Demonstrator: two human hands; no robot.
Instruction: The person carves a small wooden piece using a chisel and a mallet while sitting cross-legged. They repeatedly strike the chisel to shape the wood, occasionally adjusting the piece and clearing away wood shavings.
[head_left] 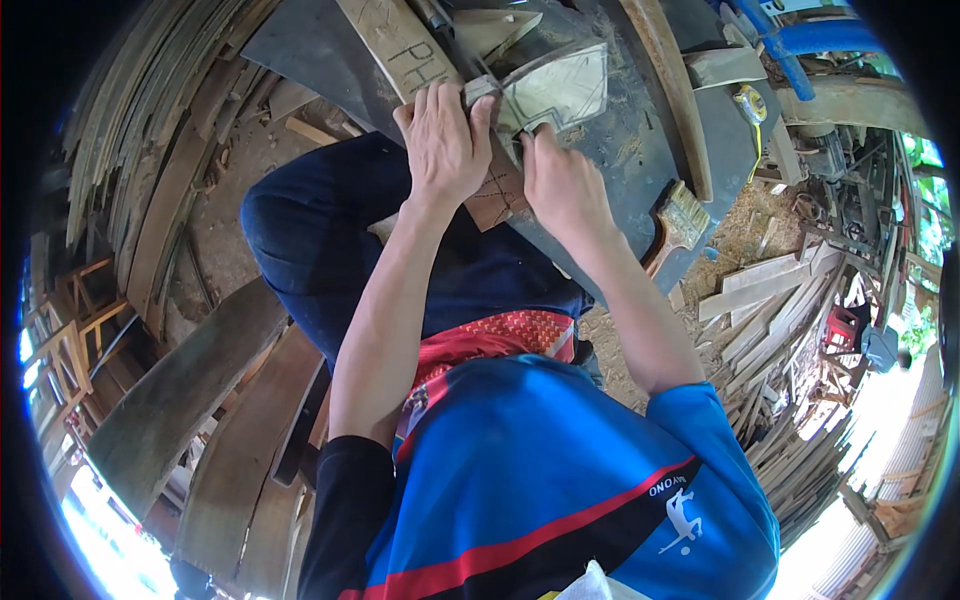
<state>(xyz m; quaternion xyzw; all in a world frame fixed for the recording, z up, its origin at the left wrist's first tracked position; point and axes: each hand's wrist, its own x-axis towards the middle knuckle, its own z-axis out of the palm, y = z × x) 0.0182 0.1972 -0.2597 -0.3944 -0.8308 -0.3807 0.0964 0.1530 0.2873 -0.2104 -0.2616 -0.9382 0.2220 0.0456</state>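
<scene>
My left hand (448, 145) has its fingers curled over wooden pieces beside the lower end of a marked pale board (400, 45), its thumb at a small block by a dark metal bar (440, 22). Just right of it, my right hand (565, 190) is closed at the lower edge of a pale angular piece with pencil lines (565, 80); what its fingertips hold is hidden. A brown wooden piece (495, 205) lies beneath and between my hands. All this is on a dark grey bench top (630, 150).
A paintbrush (680, 220), long wooden bar (670, 90), yellow tape measure (750, 105) and blue metal frame (810, 38) are at the right. Stacked planks (120, 130) stand left, wide boards (210, 420) lie lower left, offcuts (770, 320) pile at right.
</scene>
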